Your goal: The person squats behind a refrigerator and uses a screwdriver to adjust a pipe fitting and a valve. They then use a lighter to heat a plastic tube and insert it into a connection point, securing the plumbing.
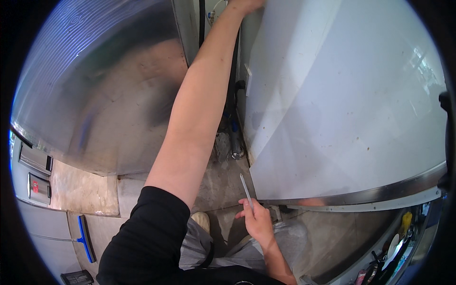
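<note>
My left arm reaches far forward into the narrow gap between a brushed metal panel (109, 109) and a glossy white panel (342, 104). At the top edge, my left hand (246, 4) is cut off, so its fingers and anything in them are hidden. Low in the middle, my right hand (258, 222) pinches a thin pale rod (245, 188) that points up and away from me. The rod's exact kind is not clear. Dark pipes (232, 95) run down inside the gap beside my left forearm, ending near the floor.
A blue-edged floor squeegee (85, 238) stands at the lower left on the tiled floor (102, 232). A metal strip (380, 192) runs along the white panel's lower edge. At the lower right, several tools and utensils lie together, among them something yellow (406, 222).
</note>
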### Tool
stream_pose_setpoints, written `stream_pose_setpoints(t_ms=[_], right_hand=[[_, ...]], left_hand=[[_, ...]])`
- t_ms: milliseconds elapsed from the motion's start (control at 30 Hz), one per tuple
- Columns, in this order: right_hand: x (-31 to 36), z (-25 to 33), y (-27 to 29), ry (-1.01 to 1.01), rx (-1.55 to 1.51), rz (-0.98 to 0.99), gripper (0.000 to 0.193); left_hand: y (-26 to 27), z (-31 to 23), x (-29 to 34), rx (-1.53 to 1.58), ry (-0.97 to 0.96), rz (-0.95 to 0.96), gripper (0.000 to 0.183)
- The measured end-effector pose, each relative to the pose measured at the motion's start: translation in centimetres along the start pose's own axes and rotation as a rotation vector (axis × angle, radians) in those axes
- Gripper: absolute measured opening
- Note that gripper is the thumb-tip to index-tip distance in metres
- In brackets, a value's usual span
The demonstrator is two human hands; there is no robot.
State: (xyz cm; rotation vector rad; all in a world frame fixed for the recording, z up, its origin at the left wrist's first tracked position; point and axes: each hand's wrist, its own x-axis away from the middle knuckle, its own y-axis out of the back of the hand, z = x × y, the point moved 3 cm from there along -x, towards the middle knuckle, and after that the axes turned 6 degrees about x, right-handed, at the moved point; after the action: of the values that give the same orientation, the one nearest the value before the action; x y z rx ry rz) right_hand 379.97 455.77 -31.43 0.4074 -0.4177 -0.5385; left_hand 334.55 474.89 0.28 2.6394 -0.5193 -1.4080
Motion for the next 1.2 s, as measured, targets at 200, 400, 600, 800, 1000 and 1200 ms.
stream_pose_setpoints(t_ms=[200, 400, 600, 800, 1000, 1200], right_hand=[[0.3, 1.0, 0.1, -0.001, -0.011, 0.008, 0.032], [0.2, 1.5, 0.1, 0.024, -0.024, -0.002, 0.032], [0.1, 1.4, 0.0, -0.003, -0.009, -0.008, 0.036], [0.2, 1.5, 0.0, -0.003, -0.031, -0.007, 0.037], [0.4, 1.7, 0.1, 0.018, -0.052, 0.001, 0.035], [0.5, 1.7, 0.3, 0.036, -0.058, -0.007, 0.034]], left_hand=[[-0.2, 0.3, -0.3, 0.036, 0.026, 0.02, 0.103], [0.0, 0.1, 0.0, 0.064, 0.022, 0.025, 0.103], [0.0, -0.6, 0.2, 0.043, 0.068, 0.028, 0.103], [0.0, -0.7, 0.1, 0.045, 0.038, 0.022, 0.101], [0.2, -0.5, 0.3, 0.073, 0.037, 0.02, 0.099], [0.4, -1.1, 0.6, 0.082, 0.023, 0.029, 0.099]])
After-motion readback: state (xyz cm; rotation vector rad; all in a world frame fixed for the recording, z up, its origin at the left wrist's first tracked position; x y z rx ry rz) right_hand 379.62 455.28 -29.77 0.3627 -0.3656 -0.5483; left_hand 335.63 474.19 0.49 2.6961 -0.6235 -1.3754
